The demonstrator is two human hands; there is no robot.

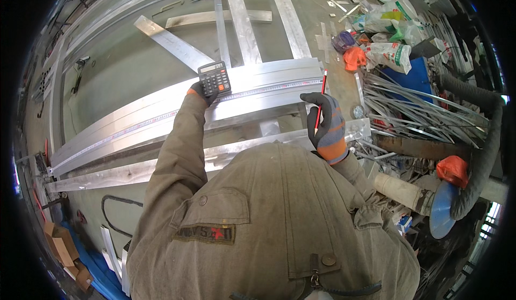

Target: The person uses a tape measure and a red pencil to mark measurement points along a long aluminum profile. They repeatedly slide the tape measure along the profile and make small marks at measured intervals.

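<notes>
Head view looks down over a person's shoulders onto long aluminium profiles (161, 120) laid across a grey floor (113, 69). At the upper edge of these profiles, near their middle, the left hand (203, 92), in a dark glove with an orange cuff, grips a black calculator (214, 78); its fingers wrap the lower left corner of the calculator and hold it tilted, keys facing up. A measuring tape (269, 89) runs along the top of the profiles, passing just below the calculator and on toward their right end.

The right hand (325, 125), in a grey glove with an orange cuff, is raised near the right end of the profiles. Its fingers (314, 98) are curled together and pinch a red pencil (321, 104), which stands almost upright with its upper end above the glove, close to the tape.

More metal bars (244, 23) cross the floor beyond the profiles. To the right lies a heap of thin metal strips (414, 112), with plastic bags (395, 53) and an orange cloth (355, 58) past it. A thick ribbed hose (484, 139) curves along the right side, beside an orange bag (453, 170) and a blue disc (442, 208).
</notes>
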